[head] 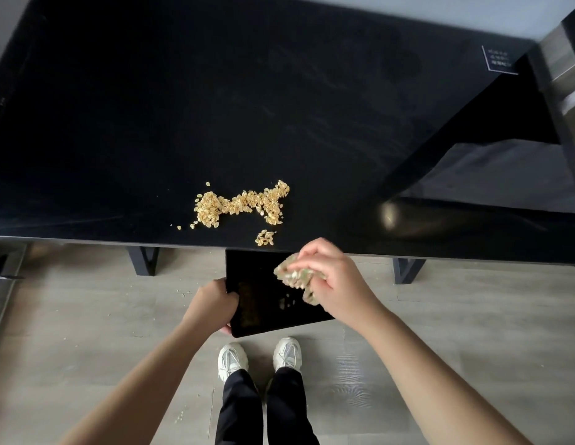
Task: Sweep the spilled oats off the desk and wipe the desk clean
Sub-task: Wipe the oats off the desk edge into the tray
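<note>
Fingers (pixel 307 252) of my right hand (pixel 331 277) are pinching a crumpled cloth (pixel 294 277) over the black tray (pixel 263 303) my left hand (pixel 212 303) is gripping just under the desk (pixel 119 123) edge, while the oats (pixel 241 203) are lying past that edge in a sideways line, nearer my right hand.

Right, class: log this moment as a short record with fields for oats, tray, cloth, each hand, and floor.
oats: main pile and a small clump on the desk, near its front edge
tray: black, held below the desk edge, a few flakes on it
cloth: bunched, over the tray
left hand: grips the tray's left edge
right hand: holds the cloth
floor: scattered flakes
</note>
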### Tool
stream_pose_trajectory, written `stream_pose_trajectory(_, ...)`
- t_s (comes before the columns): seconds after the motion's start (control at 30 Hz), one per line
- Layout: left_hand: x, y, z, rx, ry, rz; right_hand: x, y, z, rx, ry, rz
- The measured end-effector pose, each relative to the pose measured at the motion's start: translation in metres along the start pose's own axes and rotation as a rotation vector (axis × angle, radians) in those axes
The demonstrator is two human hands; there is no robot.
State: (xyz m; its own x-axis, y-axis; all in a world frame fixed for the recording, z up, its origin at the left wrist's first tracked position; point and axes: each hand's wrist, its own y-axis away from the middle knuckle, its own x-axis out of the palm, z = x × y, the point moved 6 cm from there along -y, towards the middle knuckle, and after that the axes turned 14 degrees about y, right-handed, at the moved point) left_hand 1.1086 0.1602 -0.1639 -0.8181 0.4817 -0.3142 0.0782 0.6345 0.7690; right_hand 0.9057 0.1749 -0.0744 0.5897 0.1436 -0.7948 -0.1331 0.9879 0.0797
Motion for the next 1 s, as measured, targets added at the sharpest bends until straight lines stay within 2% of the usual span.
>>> stream_pose_trajectory(0.13, -0.005, -0.003, 0.005, -0.009, -0.026, -0.013, -0.038, -0.018, -0.012, 0.113, -0.072, -0.258)
stream_pose_trajectory(0.2, -0.007, -0.005, 0.008, -0.018, -0.008, -0.013, -0.047, -0.028, -0.029, 0.226, 0.001, -0.371)
stream_pose_trajectory(0.33, -0.014, -0.01, 0.016, -0.04, 0.027, -0.002, -0.031, -0.038, -0.046, 0.411, 0.212, -0.418)
stream_pose_trajectory(0.5, -0.026, -0.014, 0.022, -0.041, 0.047, -0.023, -0.026, -0.068, -0.035, 0.397, 0.226, -0.46)
stream_pose_trajectory(0.6, -0.031, -0.015, 0.023, -0.026, 0.056, -0.019, -0.022, -0.093, -0.025, 0.306, 0.205, -0.443)
stream_pose_trajectory(0.8, -0.039, -0.017, 0.021, 0.017, 0.064, -0.003, -0.012, -0.117, -0.007, 0.165, 0.113, -0.304)
stream_pose_trajectory(1.0, -0.046, -0.015, 0.019, 0.026, 0.065, 0.003, 0.017, -0.094, 0.016, 0.041, 0.011, -0.106)
